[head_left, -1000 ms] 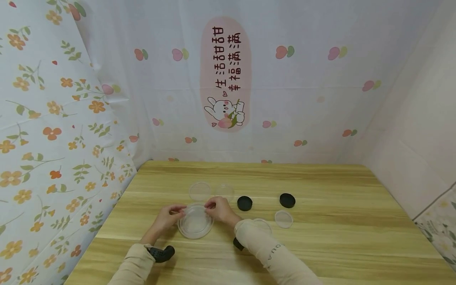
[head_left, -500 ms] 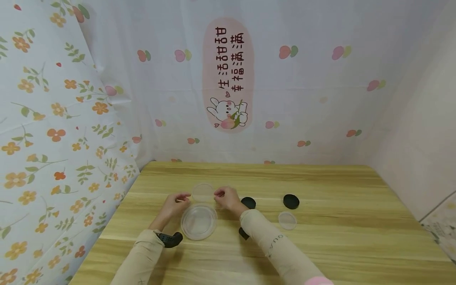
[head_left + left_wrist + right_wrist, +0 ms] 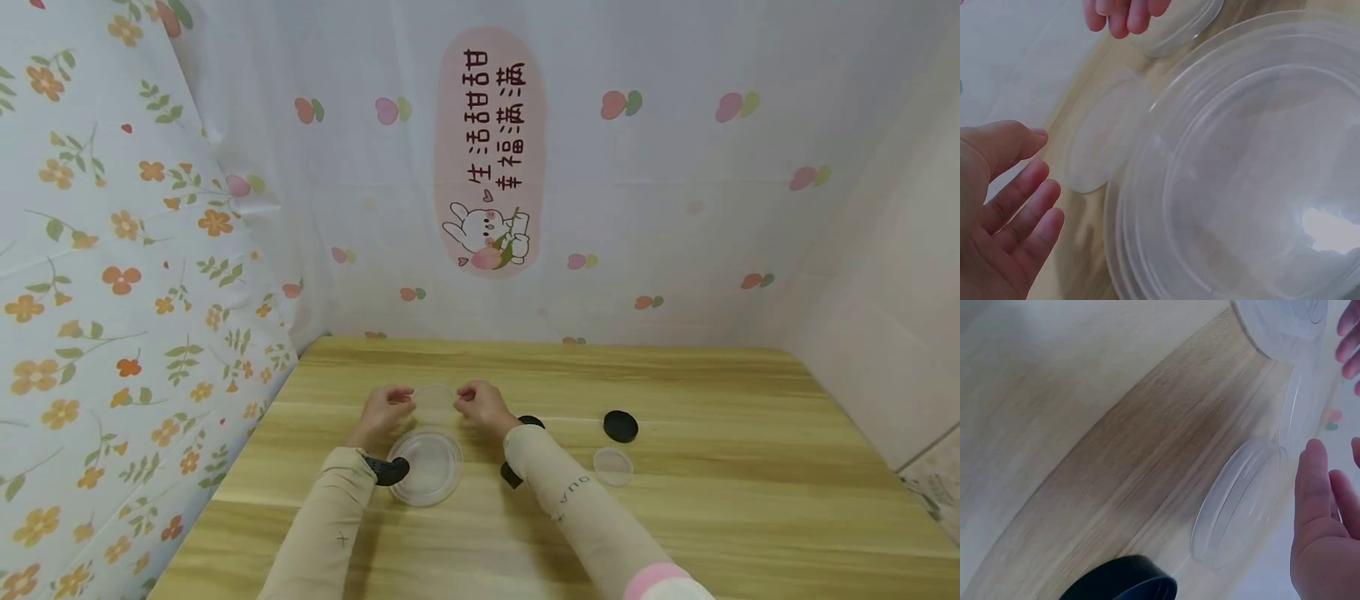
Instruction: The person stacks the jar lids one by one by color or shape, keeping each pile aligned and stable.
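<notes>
Left hand point(image 3: 386, 407) and right hand point(image 3: 480, 406) flank one medium clear dish point(image 3: 433, 400), fingers loosely apart, not gripping. One large clear dish point(image 3: 425, 467), one small clear lid point(image 3: 613, 467), two black caps point(image 3: 620, 426) lie on the wooden table point(image 3: 712, 500).

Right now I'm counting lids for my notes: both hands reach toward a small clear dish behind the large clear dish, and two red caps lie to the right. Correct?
Not quite: the caps are black, not red, as the head view shows. The rest holds: the left hand and right hand flank the small clear dish behind the large clear dish.
</notes>
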A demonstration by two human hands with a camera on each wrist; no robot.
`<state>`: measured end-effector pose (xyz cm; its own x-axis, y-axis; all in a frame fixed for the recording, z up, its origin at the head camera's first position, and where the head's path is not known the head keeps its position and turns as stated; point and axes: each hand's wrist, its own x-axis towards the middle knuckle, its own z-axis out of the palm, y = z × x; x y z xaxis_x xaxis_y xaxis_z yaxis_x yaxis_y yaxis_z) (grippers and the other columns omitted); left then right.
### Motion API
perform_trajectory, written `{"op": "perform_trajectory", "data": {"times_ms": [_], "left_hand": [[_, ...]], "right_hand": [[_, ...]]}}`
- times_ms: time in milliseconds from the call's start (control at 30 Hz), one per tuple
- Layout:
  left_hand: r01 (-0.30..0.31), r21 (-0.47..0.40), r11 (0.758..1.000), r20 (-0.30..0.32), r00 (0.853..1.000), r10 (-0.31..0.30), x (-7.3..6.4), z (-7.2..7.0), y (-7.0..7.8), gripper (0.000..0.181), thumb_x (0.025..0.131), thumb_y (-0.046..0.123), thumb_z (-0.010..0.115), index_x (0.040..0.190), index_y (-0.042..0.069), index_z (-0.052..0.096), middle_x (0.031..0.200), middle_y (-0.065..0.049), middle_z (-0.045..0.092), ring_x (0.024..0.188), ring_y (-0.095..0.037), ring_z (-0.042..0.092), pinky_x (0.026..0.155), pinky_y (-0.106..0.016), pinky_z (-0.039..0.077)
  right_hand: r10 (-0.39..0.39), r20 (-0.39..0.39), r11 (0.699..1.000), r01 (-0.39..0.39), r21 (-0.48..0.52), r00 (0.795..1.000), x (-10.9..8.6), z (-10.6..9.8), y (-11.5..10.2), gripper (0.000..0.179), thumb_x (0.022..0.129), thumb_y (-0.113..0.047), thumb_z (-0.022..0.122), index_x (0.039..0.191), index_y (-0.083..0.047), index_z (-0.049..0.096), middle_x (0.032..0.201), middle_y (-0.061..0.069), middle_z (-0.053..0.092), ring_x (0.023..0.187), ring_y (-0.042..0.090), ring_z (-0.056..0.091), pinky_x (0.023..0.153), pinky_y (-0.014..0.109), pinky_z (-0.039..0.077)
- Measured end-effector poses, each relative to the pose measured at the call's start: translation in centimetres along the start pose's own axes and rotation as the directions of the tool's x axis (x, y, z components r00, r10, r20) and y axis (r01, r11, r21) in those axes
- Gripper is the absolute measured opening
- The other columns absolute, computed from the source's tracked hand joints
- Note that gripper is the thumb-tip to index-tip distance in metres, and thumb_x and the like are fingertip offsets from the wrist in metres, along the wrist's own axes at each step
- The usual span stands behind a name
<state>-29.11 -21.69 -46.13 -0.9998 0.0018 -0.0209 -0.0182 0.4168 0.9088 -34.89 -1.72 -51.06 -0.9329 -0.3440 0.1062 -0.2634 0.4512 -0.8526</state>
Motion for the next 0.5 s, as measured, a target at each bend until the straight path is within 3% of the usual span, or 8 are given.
{"op": "perform_trajectory", "data": {"times_ms": [67, 100, 167, 233, 367, 500], "left_hand": [[0.027, -0.001, 1.0, -0.008, 1.0, -0.027, 0.1, 0.3, -0.3, 0.032, 0.081, 0.001, 0.058, 0.11, -0.01, 0.054, 0.097, -0.02, 0.056, 0.09, -0.03, 0.053, 0.07, -0.033, 0.047], [0.039, 0.003, 0.999, -0.013, 0.999, -0.039, 0.1, 0.4, -0.5, 0.032, 0.081, 0.001, 0.058, 0.111, -0.01, 0.053, 0.098, -0.021, 0.056, 0.091, -0.031, 0.053, 0.07, -0.033, 0.048], [0.064, 0.012, 0.998, -0.027, 0.998, -0.063, 0.0, 0.6, -0.7, 0.033, 0.081, 0.001, 0.058, 0.112, -0.01, 0.052, 0.1, -0.023, 0.055, 0.093, -0.033, 0.052, 0.07, -0.033, 0.048], [0.083, 0.022, 0.996, -0.039, 0.996, -0.082, -0.1, 0.7, -0.8, 0.035, 0.081, 0.002, 0.058, 0.113, -0.01, 0.051, 0.102, -0.024, 0.054, 0.095, -0.034, 0.051, 0.072, -0.034, 0.048], [0.11, 0.008, 0.994, -0.049, 0.993, -0.109, -0.2, 0.7, -1.0, 0.037, 0.081, 0.003, 0.058, 0.115, -0.01, 0.05, 0.105, -0.024, 0.053, 0.096, -0.033, 0.052, 0.071, -0.034, 0.048], [0.107, -0.004, 0.994, -0.053, 0.993, -0.107, -0.1, 0.6, -1.2, 0.037, 0.081, 0.002, 0.058, 0.115, -0.013, 0.049, 0.104, -0.025, 0.054, 0.094, -0.033, 0.053, 0.069, -0.032, 0.049]], "right_hand": [[0.11, 0.027, 0.994, -0.111, 0.01, 0.994, -2.0, -1.0, -4.1, 0.025, 0.084, -0.009, 0.059, 0.104, 0.005, 0.058, 0.091, 0.015, 0.061, 0.079, 0.024, 0.06, 0.064, 0.029, 0.05], [0.124, 0.03, 0.992, -0.125, 0.007, 0.992, -2.9, -1.3, -5.7, 0.026, 0.084, -0.006, 0.057, 0.105, 0.009, 0.056, 0.094, 0.019, 0.06, 0.082, 0.027, 0.06, 0.066, 0.03, 0.05], [0.152, 0.027, 0.988, -0.152, 0.006, 0.988, -3.8, -1.5, -7.5, 0.029, 0.085, -0.003, 0.054, 0.11, 0.012, 0.052, 0.102, 0.024, 0.057, 0.092, 0.033, 0.056, 0.073, 0.034, 0.049], [0.152, 0.033, 0.988, -0.152, 0.008, 0.988, -4.1, -1.5, -7.9, 0.032, 0.086, -0.004, 0.054, 0.114, 0.012, 0.05, 0.109, 0.025, 0.054, 0.1, 0.034, 0.053, 0.079, 0.036, 0.047], [0.125, 0.041, 0.992, -0.124, -0.018, 0.991, -2.5, -0.6, -5.4, 0.042, 0.084, -0.014, 0.059, 0.119, 0.007, 0.05, 0.116, 0.019, 0.054, 0.106, 0.029, 0.051, 0.083, 0.034, 0.045], [0.042, 0.037, 0.998, -0.04, -0.054, 0.998, 1.5, 2.0, 1.2, 0.047, 0.081, -0.028, 0.062, 0.117, 0.002, 0.054, 0.113, 0.012, 0.057, 0.102, 0.021, 0.055, 0.078, 0.028, 0.047]]}}
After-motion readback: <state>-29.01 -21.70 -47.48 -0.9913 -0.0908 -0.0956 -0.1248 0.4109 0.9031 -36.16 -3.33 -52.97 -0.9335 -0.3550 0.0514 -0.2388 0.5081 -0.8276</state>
